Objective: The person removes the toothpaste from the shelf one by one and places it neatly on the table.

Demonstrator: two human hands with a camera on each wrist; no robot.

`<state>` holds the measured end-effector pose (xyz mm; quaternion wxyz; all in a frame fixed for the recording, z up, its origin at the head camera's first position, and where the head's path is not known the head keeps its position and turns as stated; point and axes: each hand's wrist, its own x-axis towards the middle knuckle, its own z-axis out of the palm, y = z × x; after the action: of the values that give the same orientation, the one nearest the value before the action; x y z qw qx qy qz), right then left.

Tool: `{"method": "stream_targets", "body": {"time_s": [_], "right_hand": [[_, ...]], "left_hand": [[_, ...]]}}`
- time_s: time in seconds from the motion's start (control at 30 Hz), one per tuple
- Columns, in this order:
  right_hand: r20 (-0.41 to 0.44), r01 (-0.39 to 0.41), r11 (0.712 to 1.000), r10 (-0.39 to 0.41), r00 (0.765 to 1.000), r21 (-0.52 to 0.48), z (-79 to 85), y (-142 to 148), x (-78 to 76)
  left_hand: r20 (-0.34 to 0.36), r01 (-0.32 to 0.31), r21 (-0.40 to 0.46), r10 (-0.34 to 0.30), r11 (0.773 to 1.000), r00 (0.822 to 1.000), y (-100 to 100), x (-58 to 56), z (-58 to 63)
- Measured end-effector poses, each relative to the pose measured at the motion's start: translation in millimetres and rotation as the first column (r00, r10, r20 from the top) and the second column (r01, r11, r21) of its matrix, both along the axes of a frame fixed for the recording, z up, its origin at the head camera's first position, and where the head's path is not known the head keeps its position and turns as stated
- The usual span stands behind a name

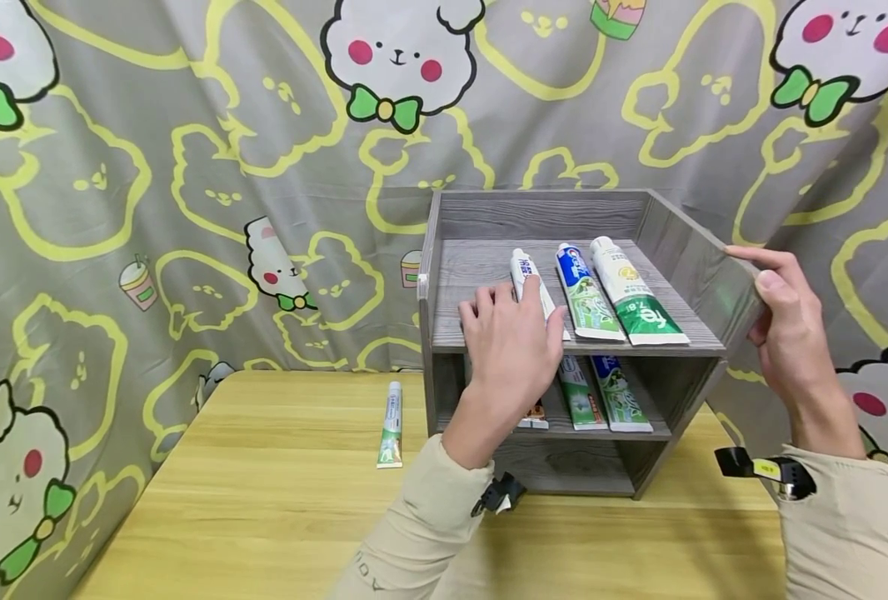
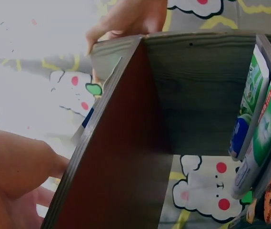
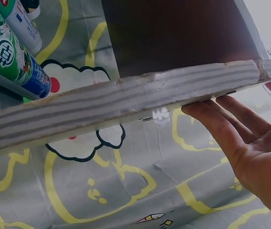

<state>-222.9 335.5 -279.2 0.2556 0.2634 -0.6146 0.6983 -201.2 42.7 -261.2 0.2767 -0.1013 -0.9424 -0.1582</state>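
A grey wooden desk shelf (image 1: 541, 215) stands on the table. My left hand (image 1: 510, 346) is over its top tier, the index finger on a white toothpaste tube (image 1: 522, 265). The hand hides part of that tube. Beside it lie a blue-and-green toothpaste tube (image 1: 583, 292) and a larger white-and-green toothpaste tube (image 1: 634, 292). At the right, my right hand (image 1: 792, 333) holds the shelf's side panel (image 1: 702, 267) near its front corner. In the right wrist view, several fingers (image 3: 216, 124) of that hand lie against the panel's outer face.
More toothpaste tubes (image 1: 618, 396) lie in the middle compartment, partly hidden by the left arm. A single green-and-white tube (image 1: 391, 425) lies on the wooden table (image 1: 264, 475), left of the shelf. A patterned grey curtain (image 1: 212, 200) hangs close behind.
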Motion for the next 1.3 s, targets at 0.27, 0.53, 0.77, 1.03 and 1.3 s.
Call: {"method": "stream_targets", "body": {"time_s": [0.27,0.53,0.77,1.03,1.3], "right_hand": [[0.013,0.022,1.000,-0.022,1.000,-0.006,-0.1,-3,-0.1],[-0.003,0.037,0.999,-0.037,0.999,0.031,2.4,-4,-0.5],[-0.005,0.012,1.000,-0.012,1.000,-0.002,3.6,-3,-0.7],[-0.010,0.024,1.000,-0.024,1.000,0.014,2.4,0,0.4],[0.009,0.045,0.999,-0.045,0.999,-0.011,1.0,-3,0.7]], "left_hand": [[0.061,-0.028,-0.072,0.032,0.997,0.998,-2,-4.0,4.1],[0.061,-0.003,-0.054,0.006,0.999,0.998,-11,-4.3,6.0],[0.049,-0.008,-0.059,0.011,0.998,0.999,-9,-6.3,8.0],[0.070,-0.022,-0.066,0.026,0.998,0.997,-2,-7.2,12.0],[0.083,0.027,-0.024,-0.025,0.999,0.996,-3,-14.3,11.5]]}}
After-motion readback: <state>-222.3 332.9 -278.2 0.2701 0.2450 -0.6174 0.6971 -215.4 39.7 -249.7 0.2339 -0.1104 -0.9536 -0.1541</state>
